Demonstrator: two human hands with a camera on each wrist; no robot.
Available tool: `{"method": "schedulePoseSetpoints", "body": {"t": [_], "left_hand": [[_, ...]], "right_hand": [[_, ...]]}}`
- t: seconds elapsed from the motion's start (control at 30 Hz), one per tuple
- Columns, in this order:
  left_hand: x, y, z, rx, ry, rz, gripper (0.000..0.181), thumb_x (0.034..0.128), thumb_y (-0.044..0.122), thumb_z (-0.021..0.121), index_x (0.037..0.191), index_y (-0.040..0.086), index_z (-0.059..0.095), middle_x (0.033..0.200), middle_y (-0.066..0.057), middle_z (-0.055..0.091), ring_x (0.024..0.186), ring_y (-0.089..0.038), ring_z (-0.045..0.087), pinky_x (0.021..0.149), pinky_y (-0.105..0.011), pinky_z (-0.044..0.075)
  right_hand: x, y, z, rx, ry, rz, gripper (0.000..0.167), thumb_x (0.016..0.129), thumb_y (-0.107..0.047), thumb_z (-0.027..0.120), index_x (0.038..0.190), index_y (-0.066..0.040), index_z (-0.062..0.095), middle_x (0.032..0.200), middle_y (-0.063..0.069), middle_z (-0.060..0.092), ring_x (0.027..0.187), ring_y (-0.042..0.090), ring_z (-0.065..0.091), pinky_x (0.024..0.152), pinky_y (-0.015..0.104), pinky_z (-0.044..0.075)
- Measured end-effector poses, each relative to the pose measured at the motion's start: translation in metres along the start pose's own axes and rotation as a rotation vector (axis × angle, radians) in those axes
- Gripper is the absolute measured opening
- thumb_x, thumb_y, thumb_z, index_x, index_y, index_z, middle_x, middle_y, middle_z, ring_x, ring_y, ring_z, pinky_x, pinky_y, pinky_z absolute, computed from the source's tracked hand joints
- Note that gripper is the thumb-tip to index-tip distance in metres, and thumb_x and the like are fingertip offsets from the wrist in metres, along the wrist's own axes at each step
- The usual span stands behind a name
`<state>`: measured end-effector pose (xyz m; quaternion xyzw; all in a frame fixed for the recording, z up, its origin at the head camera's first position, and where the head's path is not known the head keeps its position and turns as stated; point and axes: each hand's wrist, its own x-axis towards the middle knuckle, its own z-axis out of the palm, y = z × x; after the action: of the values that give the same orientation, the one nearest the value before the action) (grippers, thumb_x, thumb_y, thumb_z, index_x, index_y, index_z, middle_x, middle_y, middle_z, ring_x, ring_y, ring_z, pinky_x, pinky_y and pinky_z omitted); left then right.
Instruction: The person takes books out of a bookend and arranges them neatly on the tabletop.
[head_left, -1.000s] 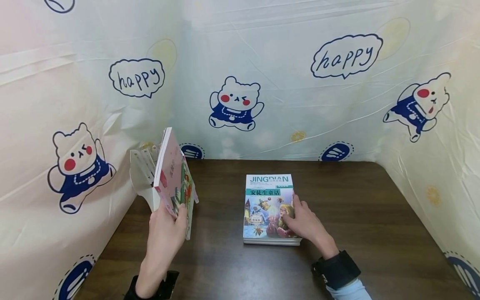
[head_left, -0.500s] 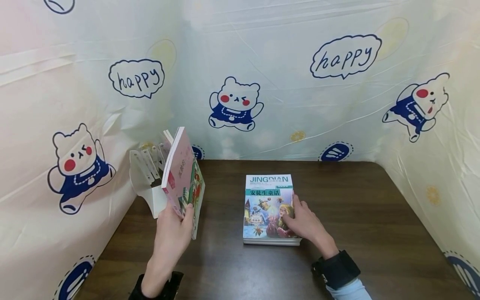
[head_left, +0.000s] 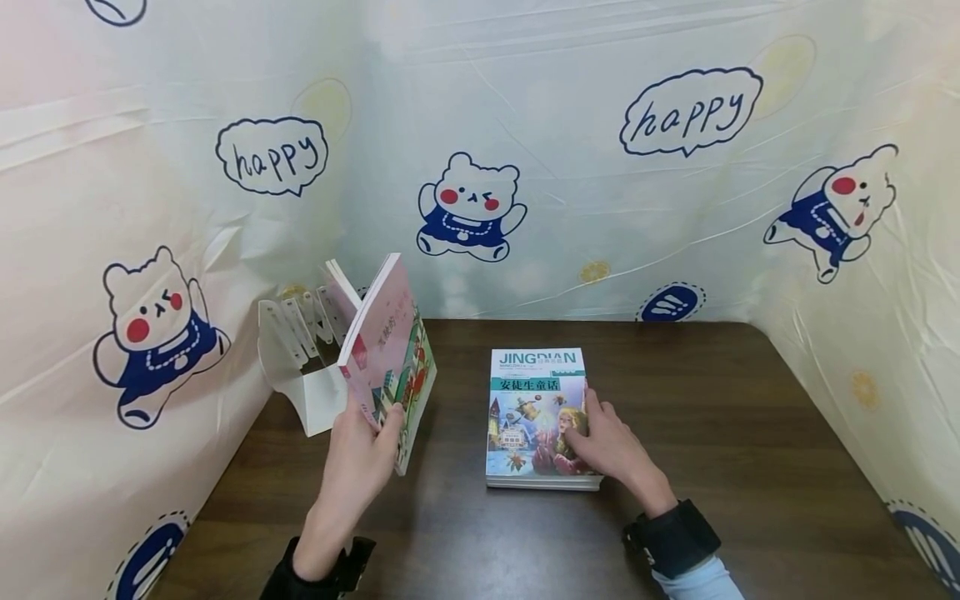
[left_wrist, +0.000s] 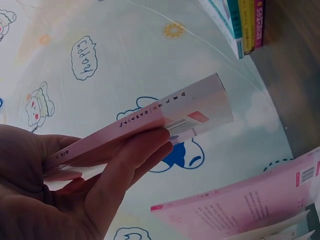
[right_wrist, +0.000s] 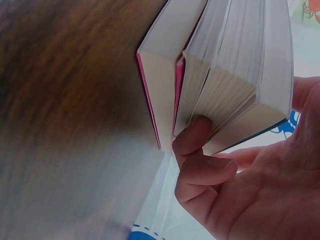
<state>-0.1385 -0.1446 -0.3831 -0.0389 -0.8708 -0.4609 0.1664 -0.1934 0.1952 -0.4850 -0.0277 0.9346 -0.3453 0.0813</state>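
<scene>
My left hand [head_left: 363, 458] grips a thin pink picture book [head_left: 384, 337] by its lower edge, thumb on the illustrated cover. The book is upright and slightly tilted, off the table. In the left wrist view, its pink spine [left_wrist: 150, 114] crosses my palm. My right hand [head_left: 618, 450] holds the right side of a stack of books [head_left: 525, 425] lying flat, thumb on the top cover. The right wrist view has my curled fingers against the page edges [right_wrist: 225, 85]. Left of the held book is a white book rack [head_left: 318, 404], with another pink book [left_wrist: 235, 210] in it.
The dark wooden table [head_left: 712, 392] extends around the stack. A pale curtain [head_left: 570, 208] printed with bears and "happy" bubbles encloses the back and sides. The rack's upright dividers [head_left: 296, 329] stand close to the left curtain.
My left hand has moved right with the pink book, away from the rack, showing more of its cover and uncovering the rack's dividers and the other book. The right hand and stack stay put.
</scene>
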Motion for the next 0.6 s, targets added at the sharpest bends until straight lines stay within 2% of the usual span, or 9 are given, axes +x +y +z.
{"method": "schedulePoseSetpoints", "body": {"t": [0.2,0.6], "left_hand": [[0.0014,-0.001,0.0048,-0.023,-0.026,-0.011,0.045,0.1023,0.006,0.063,0.145,0.001,0.049,0.134,-0.027,0.066,0.113,-0.042,0.069,0.087,-0.064,0.057],[0.0059,0.0006,0.008,-0.049,-0.078,-0.018,0.049,0.1041,0.009,0.062,0.15,0.002,0.047,0.14,-0.026,0.063,0.117,-0.041,0.068,0.09,-0.064,0.056]], "right_hand": [[-0.0003,0.0002,0.0003,0.0,-0.003,0.001,0.09,0.101,-0.037,0.064,0.167,0.0,0.014,0.156,0.034,0.037,0.118,0.041,0.056,0.102,0.066,0.048],[-0.0012,0.0001,0.0002,0.005,0.0,-0.002,0.09,0.102,-0.036,0.063,0.167,0.0,0.013,0.156,0.034,0.037,0.117,0.041,0.056,0.1,0.063,0.05]]}}
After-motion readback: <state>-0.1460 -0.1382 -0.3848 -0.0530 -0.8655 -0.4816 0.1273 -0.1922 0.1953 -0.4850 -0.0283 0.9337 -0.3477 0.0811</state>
